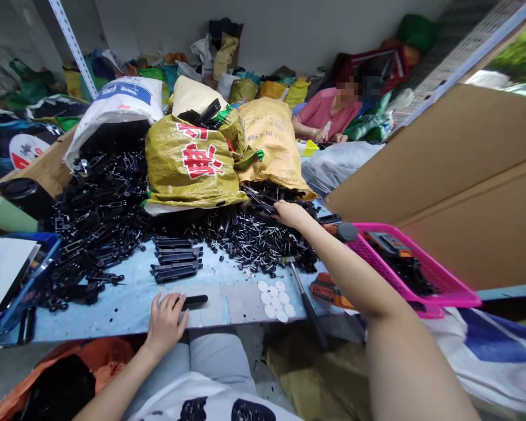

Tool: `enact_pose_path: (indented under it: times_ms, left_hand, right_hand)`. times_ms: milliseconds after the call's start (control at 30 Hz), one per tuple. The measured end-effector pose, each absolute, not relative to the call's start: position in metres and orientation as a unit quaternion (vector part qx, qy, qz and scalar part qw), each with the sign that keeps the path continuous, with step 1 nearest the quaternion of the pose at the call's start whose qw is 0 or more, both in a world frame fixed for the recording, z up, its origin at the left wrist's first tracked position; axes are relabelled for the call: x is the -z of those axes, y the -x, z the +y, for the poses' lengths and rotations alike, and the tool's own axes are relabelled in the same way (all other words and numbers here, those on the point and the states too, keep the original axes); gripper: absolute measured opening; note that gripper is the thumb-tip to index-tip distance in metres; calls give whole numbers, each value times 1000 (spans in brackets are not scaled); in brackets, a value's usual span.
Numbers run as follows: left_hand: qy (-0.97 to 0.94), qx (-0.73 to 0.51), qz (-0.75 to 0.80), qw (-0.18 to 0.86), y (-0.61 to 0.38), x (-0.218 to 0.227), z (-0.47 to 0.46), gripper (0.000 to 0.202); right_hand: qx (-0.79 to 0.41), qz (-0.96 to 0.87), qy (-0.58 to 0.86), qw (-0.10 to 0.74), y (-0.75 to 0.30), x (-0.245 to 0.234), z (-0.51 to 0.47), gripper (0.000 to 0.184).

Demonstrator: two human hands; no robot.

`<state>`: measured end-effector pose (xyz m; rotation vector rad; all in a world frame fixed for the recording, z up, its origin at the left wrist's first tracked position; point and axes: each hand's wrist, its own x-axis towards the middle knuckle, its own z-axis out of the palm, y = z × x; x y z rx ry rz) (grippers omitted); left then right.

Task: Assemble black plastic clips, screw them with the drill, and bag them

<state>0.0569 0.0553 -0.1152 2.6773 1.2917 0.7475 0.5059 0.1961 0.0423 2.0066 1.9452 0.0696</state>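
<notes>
My left hand (169,318) rests at the table's front edge, its fingers closed over the left end of a long black plastic part (196,302). With my right arm stretched forward, my right hand (291,214) is at the mouth of an orange-yellow sack (269,140), fingers pinched on a black plastic part among others spilling out. Several long black parts (177,257) lie stacked in a row beyond my left hand. Below my right hand spreads a heap of small screws and black pieces (263,237). White round stickers (276,299) sit on the table front.
A hammer-like tool (307,307) and an orange-black battery tool (331,290) lie right of the stickers. Farther right is a pink basket (456,292). Black parts (100,216) pile up at left by a white sack (118,99) and a gold sack (193,164). A person (328,111) sits across.
</notes>
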Motion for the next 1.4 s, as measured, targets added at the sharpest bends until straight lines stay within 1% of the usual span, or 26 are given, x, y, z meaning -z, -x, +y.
enact_pose_path:
  times_ms: [67,100,133,167,233,267,300,333,367,400,433,500,567,633,667,733,800,867,900,967,1067,1167,1300,1400]
  left_hand:
    - [-867,-243,418,123,-64,103,60,32]
    - [-851,-257,421,179,-69,96,61,34]
    - [-823,-278,429,249,-76,90,61,37]
    - [-781,-301,434,334,-82,83,61,41]
    - [-660,-336,420,525,-96,68,57,49]
    - [-588,-347,403,610,-100,62,55,51]
    - [-519,-355,389,673,-103,57,53,52]
    - [-463,-361,383,713,-104,52,51,52]
    - [-423,-363,389,734,-103,50,49,49]
    - [-396,-361,405,741,-100,49,47,45]
    - [-380,-355,426,740,-95,49,45,40]
    - [-375,-343,462,727,-84,53,40,35]
    - [-404,-325,477,710,-76,58,33,34]
    - [-475,-282,466,691,-73,61,26,36]
    - [-527,-260,452,671,-73,62,24,37]
    - [-657,-241,423,575,-76,64,26,39]
    - [-781,-227,403,420,-78,67,36,43]
    - [-859,-170,387,289,-79,72,52,50]
    - [-883,-128,376,249,-80,75,60,54]
    - [-912,-61,350,205,-83,81,73,62]
    - [-932,-30,317,176,-87,87,82,68]
    - [-932,-51,314,175,-88,89,83,67]
    - [-921,-96,331,181,-85,92,82,60]
    - [-921,-123,328,170,-82,94,81,53]
  right_hand:
    - [-45,711,-698,71,-475,-50,154,38]
    - [-29,730,-683,-5,-454,-50,133,41]
    - [12,745,-661,-92,-430,-47,112,44]
    - [81,748,-634,-179,-403,-39,93,47]
    - [262,704,-567,-337,-347,-16,59,53]
    - [336,666,-536,-395,-321,-1,44,57]
    - [393,631,-515,-427,-299,13,31,61]
    - [430,601,-513,-437,-282,25,19,64]
    - [449,588,-523,-422,-269,35,9,66]
    - [443,595,-545,-391,-260,42,-2,67]
    - [412,620,-568,-350,-256,46,-11,64]
    - [294,709,-584,-267,-256,45,-28,51]
    - [152,782,-567,-211,-261,39,-38,39]
    - [70,821,-547,-149,-267,35,-41,38]
    - [60,833,-539,-108,-272,35,-39,38]
    - [88,852,-515,-18,-282,42,-31,37]
    - [123,856,-501,44,-293,54,-20,39]
    - [119,846,-516,63,-304,68,-11,43]
    - [109,841,-526,66,-308,74,-7,43]
    - [97,836,-535,70,-312,82,-2,42]
    - [97,835,-537,75,-310,86,2,40]
    - [60,833,-546,58,-306,82,1,41]
    - [-1,844,-535,33,-304,72,-1,43]
    - [-13,853,-520,30,-303,61,4,41]
